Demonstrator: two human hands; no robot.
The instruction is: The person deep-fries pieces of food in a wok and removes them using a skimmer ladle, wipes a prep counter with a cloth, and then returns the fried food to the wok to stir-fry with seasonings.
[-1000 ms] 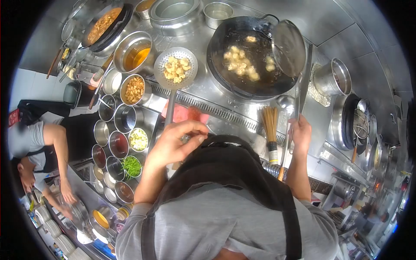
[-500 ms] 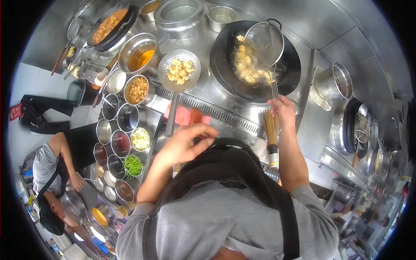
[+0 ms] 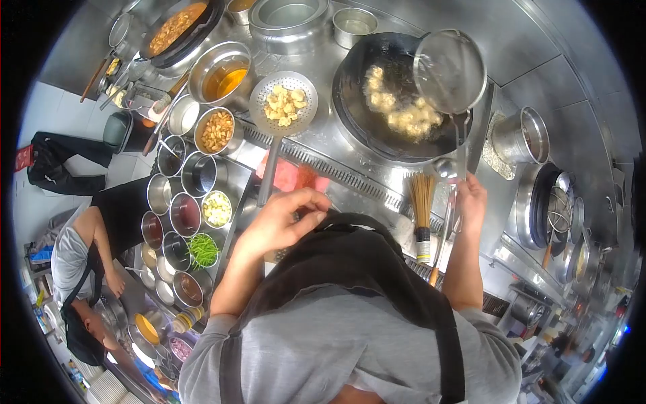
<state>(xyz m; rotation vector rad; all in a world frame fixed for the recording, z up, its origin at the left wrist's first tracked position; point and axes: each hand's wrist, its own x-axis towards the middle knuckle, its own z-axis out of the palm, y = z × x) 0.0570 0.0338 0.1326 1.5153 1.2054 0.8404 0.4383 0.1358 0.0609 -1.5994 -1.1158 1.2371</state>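
Observation:
My right hand [image 3: 471, 198] is closed around the handle of a round fine-mesh strainer [image 3: 449, 71]. The strainer is over the right side of a black wok [image 3: 353, 111], above the oil. Pale golden battered pieces [image 3: 414, 121] bubble in the wok. In front of my apron hovers my left hand [image 3: 286, 219], loosely curled, thumb and fingers apart, with nothing visible in it. Just beyond it ends the handle of a perforated skimmer [image 3: 259, 111], whose bowl carries fried pieces [image 3: 284, 106] and rests by a pot of amber liquid [image 3: 219, 77].
A bamboo brush [image 3: 422, 209] and a ladle [image 3: 445, 168] lie between wok and apron. Several metal tubs, including one of chopped greens [image 3: 203, 249], stand at left. A co-worker [image 3: 81, 249] is beyond them. A steel pot [image 3: 521, 135] stands right.
My right hand has moved right and slightly toward me, shifting the strainer rightward off the frying pieces. More of the pieces and the ladle now show. My left hand has barely moved.

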